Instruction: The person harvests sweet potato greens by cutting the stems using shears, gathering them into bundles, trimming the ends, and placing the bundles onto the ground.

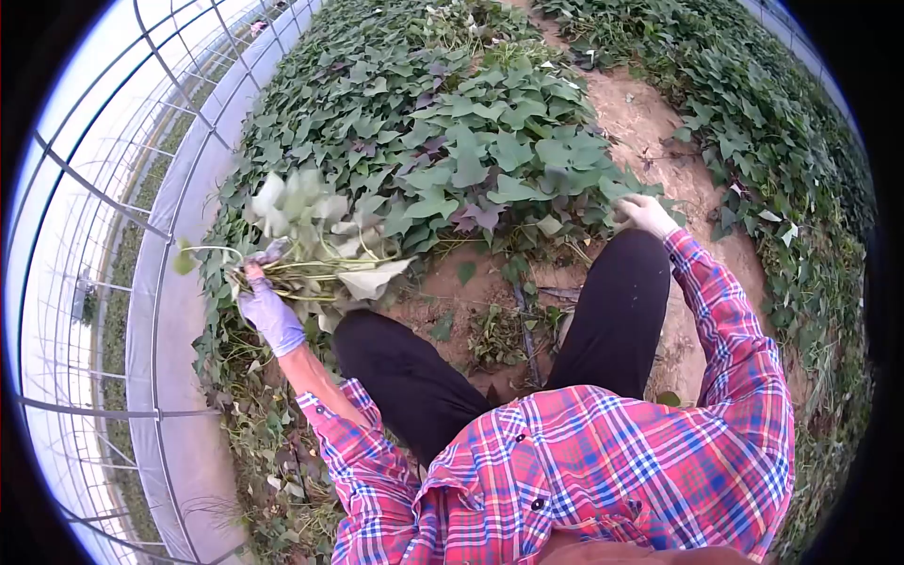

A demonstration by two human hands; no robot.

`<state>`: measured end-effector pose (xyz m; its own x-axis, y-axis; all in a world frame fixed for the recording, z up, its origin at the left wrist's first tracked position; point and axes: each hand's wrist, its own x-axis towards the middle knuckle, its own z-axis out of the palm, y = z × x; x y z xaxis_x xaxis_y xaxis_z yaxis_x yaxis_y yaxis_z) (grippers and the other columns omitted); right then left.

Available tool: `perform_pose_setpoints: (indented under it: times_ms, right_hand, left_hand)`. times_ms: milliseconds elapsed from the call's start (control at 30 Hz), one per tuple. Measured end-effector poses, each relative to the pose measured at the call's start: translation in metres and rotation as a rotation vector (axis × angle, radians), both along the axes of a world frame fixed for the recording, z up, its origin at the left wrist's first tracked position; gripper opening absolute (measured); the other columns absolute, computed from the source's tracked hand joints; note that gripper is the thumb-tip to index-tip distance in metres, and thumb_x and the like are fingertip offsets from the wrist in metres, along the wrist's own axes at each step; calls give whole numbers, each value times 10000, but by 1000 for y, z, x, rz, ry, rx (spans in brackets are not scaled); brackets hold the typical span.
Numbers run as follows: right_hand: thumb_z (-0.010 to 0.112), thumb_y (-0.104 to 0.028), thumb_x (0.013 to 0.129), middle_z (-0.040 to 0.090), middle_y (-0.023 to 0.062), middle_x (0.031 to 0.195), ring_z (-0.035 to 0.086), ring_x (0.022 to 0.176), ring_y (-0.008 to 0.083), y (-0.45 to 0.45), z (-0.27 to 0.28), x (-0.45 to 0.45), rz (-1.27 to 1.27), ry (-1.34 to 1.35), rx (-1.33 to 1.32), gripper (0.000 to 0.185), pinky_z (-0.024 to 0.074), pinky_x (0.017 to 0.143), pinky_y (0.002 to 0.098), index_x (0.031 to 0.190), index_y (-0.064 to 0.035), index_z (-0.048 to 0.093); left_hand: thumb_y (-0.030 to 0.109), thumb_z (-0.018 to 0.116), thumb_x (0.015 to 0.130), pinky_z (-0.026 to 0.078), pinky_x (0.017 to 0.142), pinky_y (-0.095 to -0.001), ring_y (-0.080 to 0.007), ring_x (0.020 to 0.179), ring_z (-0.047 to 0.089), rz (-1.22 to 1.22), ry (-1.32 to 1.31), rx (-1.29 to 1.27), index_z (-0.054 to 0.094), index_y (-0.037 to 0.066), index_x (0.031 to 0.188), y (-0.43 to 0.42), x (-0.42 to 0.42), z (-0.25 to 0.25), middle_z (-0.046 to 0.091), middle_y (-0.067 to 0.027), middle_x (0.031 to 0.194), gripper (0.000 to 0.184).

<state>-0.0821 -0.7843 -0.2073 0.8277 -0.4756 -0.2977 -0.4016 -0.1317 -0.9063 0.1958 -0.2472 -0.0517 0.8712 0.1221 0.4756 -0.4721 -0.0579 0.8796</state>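
My left hand (pixel 270 306), in a thin purple glove with a fingertip bare, is closed around a bunch of cut leafy stems (pixel 325 259), whose pale leaf undersides face up. The bunch spreads to the right of the hand, above my left knee. My right hand (pixel 645 215), in a white glove, is beside my right knee at the edge of the green vine bed (pixel 499 169). Its fingers are bent among the leaves, and what they hold, if anything, is hidden.
Bare soil (pixel 650 122) runs between the vine bed and another leafy row (pixel 772 151) on the right. A metal-framed greenhouse wall (pixel 160 282) curves along the left. A thin dark hose (pixel 524 325) lies between my knees, near small weeds (pixel 496 336).
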Motion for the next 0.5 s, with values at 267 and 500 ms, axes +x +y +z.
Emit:
perform_pose_setpoints:
  times_ms: [267,500]
  right_hand:
    - [558,-294,934,665,98,936,643,770,167,-9,-19,-13,90,63,-41,390,523,705,303,1195,-6,595]
    - [622,-208,840,653,133,1012,653,929,271,42,-139,-21,161,233,-258,394,515,806,366,1197,-44,592]
  left_hand:
    - [254,736,851,415,539,-236,-92,544,516,158,2,314,630,18,883,-39,-35,77,607,-28,660,261]
    - [299,741,715,519,674,-390,-307,745,659,-466,-236,1280,663,94,979,-220,-77,-25,676,-128,800,344]
